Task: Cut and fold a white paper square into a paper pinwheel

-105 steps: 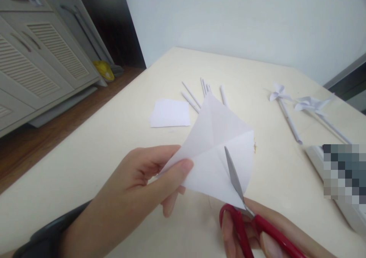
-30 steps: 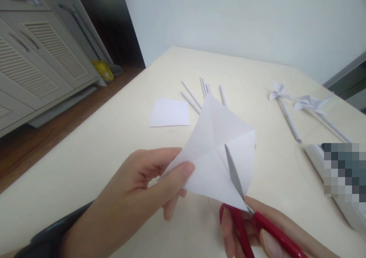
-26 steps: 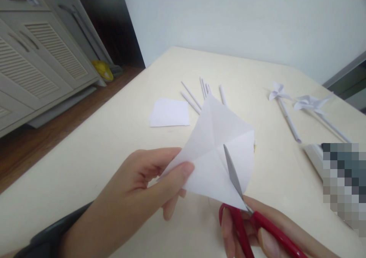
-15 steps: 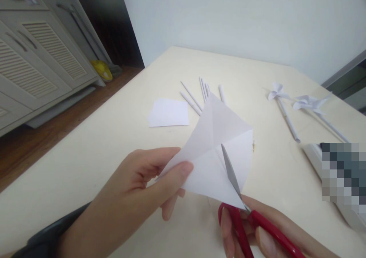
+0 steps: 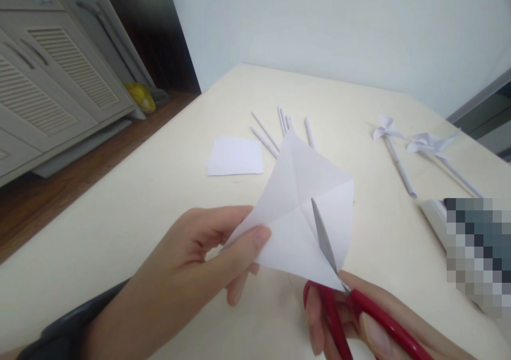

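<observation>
Barely any shift since earlier: scissors (image 5: 331, 275) blade still along the near-right crease. Left hand (image 5: 199, 264) pinches the paper square (image 5: 303, 211); right hand (image 5: 359, 322) grips the handles. Cut partway to centre; other corners look uncut.

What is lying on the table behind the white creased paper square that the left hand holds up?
Behind the white creased paper square, thin white rolled paper sticks lie on the cream table, with their near ends covered by the sheet. A flat white paper piece lies beside them.
</observation>
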### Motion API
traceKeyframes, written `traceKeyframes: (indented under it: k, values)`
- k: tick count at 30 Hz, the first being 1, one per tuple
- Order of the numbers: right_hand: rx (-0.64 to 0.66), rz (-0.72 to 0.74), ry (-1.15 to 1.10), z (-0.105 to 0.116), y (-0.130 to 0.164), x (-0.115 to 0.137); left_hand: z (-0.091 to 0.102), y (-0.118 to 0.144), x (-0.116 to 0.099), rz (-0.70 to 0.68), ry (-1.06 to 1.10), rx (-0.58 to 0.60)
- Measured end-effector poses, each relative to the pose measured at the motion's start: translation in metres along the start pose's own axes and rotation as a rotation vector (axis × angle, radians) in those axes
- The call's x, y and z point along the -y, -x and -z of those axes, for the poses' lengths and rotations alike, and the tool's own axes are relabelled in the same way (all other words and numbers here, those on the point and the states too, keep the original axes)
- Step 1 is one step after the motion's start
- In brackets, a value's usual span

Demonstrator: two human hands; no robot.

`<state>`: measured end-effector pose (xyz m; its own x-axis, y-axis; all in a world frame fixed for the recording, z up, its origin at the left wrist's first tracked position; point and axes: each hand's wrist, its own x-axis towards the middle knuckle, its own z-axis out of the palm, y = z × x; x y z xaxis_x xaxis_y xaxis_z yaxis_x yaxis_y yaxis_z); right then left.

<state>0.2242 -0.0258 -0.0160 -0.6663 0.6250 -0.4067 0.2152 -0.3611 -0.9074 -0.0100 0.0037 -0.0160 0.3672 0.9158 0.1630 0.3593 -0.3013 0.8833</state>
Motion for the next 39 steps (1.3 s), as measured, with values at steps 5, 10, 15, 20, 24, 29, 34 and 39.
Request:
traceKeyframes:
  k: [5,10,15,20,24,29,34,39]
  values:
    - [-0.016,-0.066,-0.090,-0.0014,-0.0005,0.0016,0.0004,-0.0026,-0.0049,0.011,0.010,0.009]
    - [-0.004,-0.055,-0.108,-0.0016,-0.0004,-0.0007,0.0000,-0.0022,-0.0049,0.031,0.023,0.015]
    - [-0.016,-0.042,-0.078,-0.0012,0.0006,-0.0011,-0.0003,-0.0022,-0.0042,0.032,0.023,0.013]
    - [0.006,-0.065,-0.144,-0.0009,0.0002,0.0018,0.0004,-0.0024,-0.0064,0.042,0.030,0.014]
    - [0.007,-0.079,-0.141,0.0007,-0.0001,-0.0005,0.0001,-0.0025,-0.0060,0.053,0.028,0.015]
    - [0.062,-0.090,-0.148,0.0037,-0.0015,-0.0018,-0.0004,-0.0028,-0.0049,0.058,0.034,0.026]
    - [0.028,-0.095,-0.157,0.0015,-0.0012,0.0011,0.0002,-0.0030,-0.0068,0.038,0.043,0.013]
    - [0.025,-0.092,-0.147,0.0011,-0.0010,0.0000,-0.0006,-0.0052,-0.0073,0.042,0.042,0.014]
